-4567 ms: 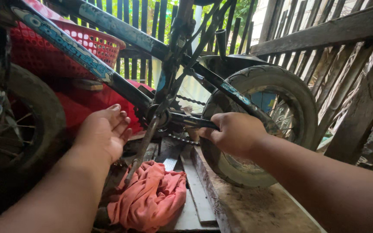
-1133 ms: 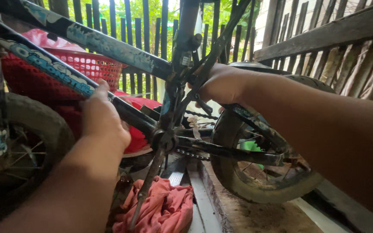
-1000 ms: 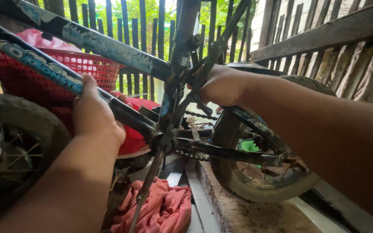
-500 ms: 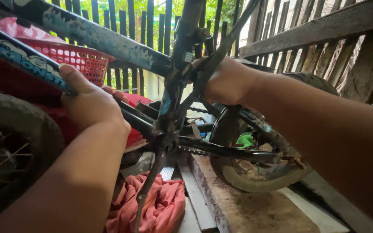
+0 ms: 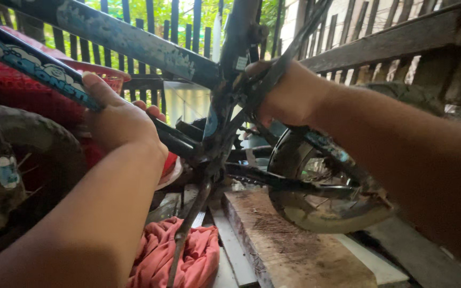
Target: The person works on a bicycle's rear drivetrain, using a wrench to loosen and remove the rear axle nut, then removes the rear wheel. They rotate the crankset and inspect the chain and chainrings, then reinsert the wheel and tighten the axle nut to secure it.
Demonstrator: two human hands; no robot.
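Blue frame tube (image 5: 33, 66) sits gripped in the closed left hand (image 5: 118, 120); right hand (image 5: 289, 96) clasps the stays (image 5: 273, 74). Steadying the bike needs both grips firm.

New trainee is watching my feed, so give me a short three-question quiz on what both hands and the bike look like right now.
1. True or false: the left hand grips the bike's lower frame tube.
2. What does the right hand hold?
A. the orange cloth
B. the thin stays beside the seat tube
C. the red basket
3. Fill in: the rear wheel sits above a wooden ____.

Key: 1 true; 2 B; 3 plank.
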